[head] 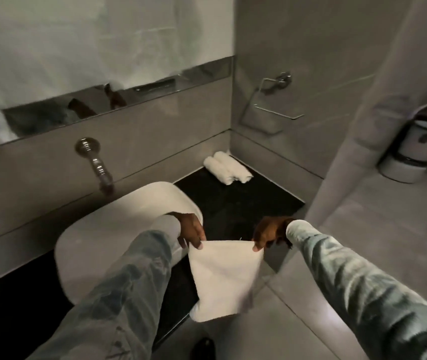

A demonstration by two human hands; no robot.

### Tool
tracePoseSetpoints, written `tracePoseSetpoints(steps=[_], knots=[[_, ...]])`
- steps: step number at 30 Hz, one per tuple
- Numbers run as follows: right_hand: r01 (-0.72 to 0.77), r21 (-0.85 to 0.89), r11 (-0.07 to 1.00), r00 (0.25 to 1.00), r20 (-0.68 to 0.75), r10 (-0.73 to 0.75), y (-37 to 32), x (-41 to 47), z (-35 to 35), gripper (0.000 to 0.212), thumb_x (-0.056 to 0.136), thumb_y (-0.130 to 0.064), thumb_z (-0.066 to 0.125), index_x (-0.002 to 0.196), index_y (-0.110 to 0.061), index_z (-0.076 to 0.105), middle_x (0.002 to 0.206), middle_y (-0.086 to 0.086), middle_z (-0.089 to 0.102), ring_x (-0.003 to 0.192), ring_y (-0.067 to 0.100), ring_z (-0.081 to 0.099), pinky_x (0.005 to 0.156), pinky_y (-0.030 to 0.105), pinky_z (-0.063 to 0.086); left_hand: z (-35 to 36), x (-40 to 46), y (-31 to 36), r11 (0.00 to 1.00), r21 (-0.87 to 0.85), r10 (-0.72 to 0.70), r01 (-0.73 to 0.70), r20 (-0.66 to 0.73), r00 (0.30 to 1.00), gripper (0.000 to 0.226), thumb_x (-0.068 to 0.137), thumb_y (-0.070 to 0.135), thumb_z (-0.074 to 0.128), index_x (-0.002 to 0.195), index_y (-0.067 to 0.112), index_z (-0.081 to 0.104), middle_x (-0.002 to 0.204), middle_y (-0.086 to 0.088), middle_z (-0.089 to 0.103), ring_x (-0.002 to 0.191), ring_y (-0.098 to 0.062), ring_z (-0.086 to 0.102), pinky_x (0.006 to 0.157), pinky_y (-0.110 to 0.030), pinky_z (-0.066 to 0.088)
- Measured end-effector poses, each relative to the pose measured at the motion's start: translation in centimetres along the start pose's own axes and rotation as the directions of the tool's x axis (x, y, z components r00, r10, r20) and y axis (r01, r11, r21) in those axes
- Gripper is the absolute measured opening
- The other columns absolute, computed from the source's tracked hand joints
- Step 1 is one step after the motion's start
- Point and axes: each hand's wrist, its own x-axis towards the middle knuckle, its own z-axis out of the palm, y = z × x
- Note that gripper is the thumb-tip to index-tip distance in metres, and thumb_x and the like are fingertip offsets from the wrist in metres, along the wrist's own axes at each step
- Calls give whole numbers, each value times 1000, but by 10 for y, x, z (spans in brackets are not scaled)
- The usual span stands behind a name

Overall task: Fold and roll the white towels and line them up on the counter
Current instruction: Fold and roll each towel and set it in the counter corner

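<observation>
Hanging white towel, corners pinched.

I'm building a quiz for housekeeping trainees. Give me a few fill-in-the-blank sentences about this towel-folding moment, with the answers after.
1. The left hand and right hand each pinch a top ____ of the white towel.
2. ____ rolled towels already lie in the far corner of the black counter.
3. The basin sits under the ____ arm.
4. The wall tap points down toward the ____.

Missing words: corner; Two; left; basin
</observation>
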Motion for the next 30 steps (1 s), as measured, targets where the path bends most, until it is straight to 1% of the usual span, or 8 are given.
tracePoseSetpoints(steps=[3, 7, 10, 15, 21, 24, 27, 30], knots=[[24, 30, 999, 992, -127, -20, 45, 24, -20, 23, 80, -17, 77, 102, -13, 72, 60, -9, 64, 49, 2, 56, 42, 13, 42, -10, 51, 31, 994, 36, 109, -106, -122, 986, 19, 72, 14, 79, 89, 20, 74, 94, -11, 73, 85, -31, 70, 50, -21, 53], [48, 84, 995, 943, -333, -18, 85, 77, -59, 23, 75, -25, 79, 96, -18, 76, 93, 0, 75, 85, 11, 66, 75, 17, 46, -36, 120, 61, 959, 172, 271, -226, -325, 906, 23, 72, 12, 79, 94, 7, 75, 93, -13, 75, 79, -21, 69, 64, -16, 49], [51, 109, 993, 907, -421, -1, 106, 133, -82, 21, 70, -35, 74, 89, -24, 77, 95, -1, 75, 93, 16, 67, 84, 25, 50, -62, 176, 69, 959, 161, 279, -231, -430, 859, 18, 71, 11, 80, 88, 11, 76, 85, -6, 75, 78, -18, 70, 71, -21, 52], [33, 127, 991, 899, -438, 26, 138, 238, -107, 28, 63, -45, 62, 82, -29, 74, 91, -1, 75, 92, 24, 68, 84, 32, 54, -90, 275, 51, 967, 112, 254, -228, -485, 837, 17, 65, 7, 74, 66, 21, 66, 70, 0, 66, 65, -19, 67, 66, -34, 59], [-15, 150, 989, 904, -421, 77, 155, 314, -134, 17, 69, -35, 74, 85, -29, 71, 92, 1, 72, 91, 22, 66, 82, 27, 51, -120, 352, 31, 953, 195, 297, -232, -441, 847, 8, 74, 10, 61, 76, 18, 61, 89, -9, 62, 84, -30, 64, 71, -39, 55], [-38, 53, 998, 902, -428, 57, 159, 337, -140, 21, 73, -36, 68, 92, -29, 67, 101, 5, 68, 96, 27, 63, 83, 33, 51, -125, 371, 32, 930, 253, 360, -268, -463, 810, 20, 86, 19, 48, 93, 11, 64, 111, -15, 63, 105, -33, 62, 87, -43, 54], [36, -262, 964, 845, -507, -170, 159, 342, -134, 14, 74, -18, 70, 88, -20, 69, 98, 9, 68, 93, 35, 64, 79, 42, 53, -127, 370, 37, 916, 300, 377, -265, -426, 822, 38, 97, 32, 42, 126, 10, 55, 126, -10, 57, 113, -21, 52, 104, -43, 40], [138, -447, 884, 785, -495, -373, 166, 338, -123, 18, 73, -12, 72, 90, -18, 70, 102, 11, 67, 95, 36, 63, 80, 43, 51, -124, 369, 34, 862, 397, 452, -316, -317, 834, 21, 99, 26, 43, 102, 10, 56, 105, -9, 60, 97, -22, 54, 88, -40, 42]])
